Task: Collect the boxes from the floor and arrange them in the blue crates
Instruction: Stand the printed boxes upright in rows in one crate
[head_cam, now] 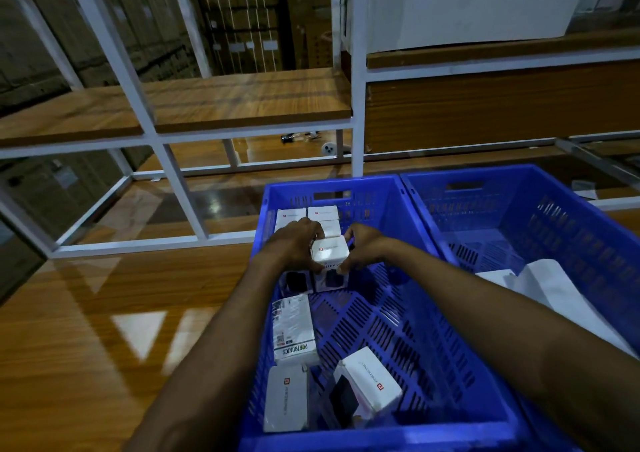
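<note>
Here, both hands meet on one small white box (329,249) deep in the left blue crate (375,202). The left hand (294,243) curls its fingers round the box's left face. The right hand (363,248) pinches the right face, with the thumb low at the bottom corner. A row of white boxes (322,213) stands packed just beyond the fingers, and two dark-printed boxes (298,280) stand just nearer than them.

The box is probably light and stiff, made of glossy card that could slip and dent at the corners. Opposite flat faces look like the best hold, with even pressure and no squeeze on the lid edge.

The left fingertips are hidden behind the box, and so is its underside, so I cannot tell whether it rests on anything or hangs clear. Its lettering is too blurred to read whole. Well nearer than the fingers, a Portronics box (294,327) lies flat and a tilted box (370,379) leans on something dark that I cannot make out. In the right blue crate (519,205), a white sheet (554,295) is partly covered by the right arm.
</note>
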Motion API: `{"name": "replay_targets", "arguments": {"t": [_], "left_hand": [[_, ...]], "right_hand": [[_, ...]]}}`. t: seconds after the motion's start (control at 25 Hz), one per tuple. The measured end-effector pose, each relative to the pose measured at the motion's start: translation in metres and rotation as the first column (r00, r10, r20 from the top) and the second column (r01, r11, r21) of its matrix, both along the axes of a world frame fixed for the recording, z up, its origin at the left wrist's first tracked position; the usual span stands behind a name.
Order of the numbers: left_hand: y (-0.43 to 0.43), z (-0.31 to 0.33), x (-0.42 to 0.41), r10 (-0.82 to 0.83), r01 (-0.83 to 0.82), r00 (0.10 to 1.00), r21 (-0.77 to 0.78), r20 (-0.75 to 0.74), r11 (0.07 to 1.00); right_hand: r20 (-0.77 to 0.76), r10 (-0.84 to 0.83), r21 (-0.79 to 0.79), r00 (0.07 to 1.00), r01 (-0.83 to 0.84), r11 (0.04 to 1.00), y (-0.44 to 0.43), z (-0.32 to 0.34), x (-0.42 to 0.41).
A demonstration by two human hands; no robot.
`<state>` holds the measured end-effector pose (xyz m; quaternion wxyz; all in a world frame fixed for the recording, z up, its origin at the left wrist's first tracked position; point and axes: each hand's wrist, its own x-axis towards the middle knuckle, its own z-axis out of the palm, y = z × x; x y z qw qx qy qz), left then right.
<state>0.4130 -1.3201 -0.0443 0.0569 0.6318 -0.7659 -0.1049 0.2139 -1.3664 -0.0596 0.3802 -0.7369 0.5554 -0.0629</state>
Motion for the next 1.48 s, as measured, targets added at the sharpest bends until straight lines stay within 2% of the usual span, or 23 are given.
{"name": "replay_targets", "arguments": {"t": [0.12, 0.28, 0.44, 0.72, 0.84, 1.16, 1.24, 1.28, 1.32, 1.4, 1.44, 1.48], "left_hand": [[-0.002, -0.003, -0.002, 0.028, -0.027, 0.991, -0.011, 0.134, 1.000], [-0.003, -0.003, -0.006, 0.033, -0.032, 0.985, -0.009, 0.171, 0.999], [-0.003, -0.004, -0.005, 0.074, -0.071, 0.982, -0.025, 0.171, 0.997], [-0.002, -0.004, -0.005, 0.086, -0.093, 0.974, 0.023, 0.209, 0.995], [-0.003, -0.002, -0.005, 0.089, -0.099, 0.980, 0.046, 0.181, 0.994], [-0.001, 0.000, -0.006, 0.096, -0.102, 0.978, 0.027, 0.185, 0.994], [0.003, 0.002, -0.005, 0.102, -0.111, 0.979, 0.045, 0.174, 0.993], [0.005, 0.004, -0.003, 0.103, -0.112, 0.981, 0.048, 0.166, 0.993], [0.008, 0.006, -0.001, 0.103, -0.110, 0.984, 0.035, 0.144, 0.993], [0.012, 0.017, 0.002, 0.112, -0.111, 0.991, -0.026, 0.079, 0.994], [0.014, 0.023, 0.003, 0.115, -0.113, 0.991, -0.039, 0.074, 0.993], [0.016, 0.029, 0.002, 0.118, -0.117, 0.988, -0.022, 0.102, 0.993]], "right_hand": [[-0.027, -0.035, -0.072, 0.999, 0.033, 0.997, 0.000, -0.008, 0.010], [-0.178, -0.024, -0.155, 0.984, -0.003, 0.988, 0.000, -0.023, 0.017], [-0.219, -0.015, -0.182, 0.976, -0.025, 0.983, 0.002, -0.038, 0.022], [-0.183, -0.042, -0.236, 0.982, -0.003, 0.972, 0.004, -0.045, 0.024], [-0.153, -0.038, -0.264, 0.988, -0.003, 0.964, 0.005, -0.044, 0.023], [-0.118, -0.039, -0.282, 0.992, 0.004, 0.960, 0.011, -0.044, 0.024], [-0.168, -0.043, -0.226, 0.985, 0.004, 0.974, 0.013, -0.037, 0.024], [-0.257, -0.065, -0.182, 0.964, 0.018, 0.983, 0.016, -0.030, 0.023], [-0.395, -0.066, -0.118, 0.916, 0.021, 0.993, 0.017, -0.025, 0.023], [-0.592, 0.074, 0.134, 0.803, 0.007, 0.991, 0.025, -0.015, 0.022], [-0.571, 0.164, 0.286, 0.804, 0.007, 0.958, 0.027, -0.018, 0.021], [-0.482, 0.204, 0.401, 0.852, 0.007, 0.916, 0.029, -0.024, 0.020]]}}
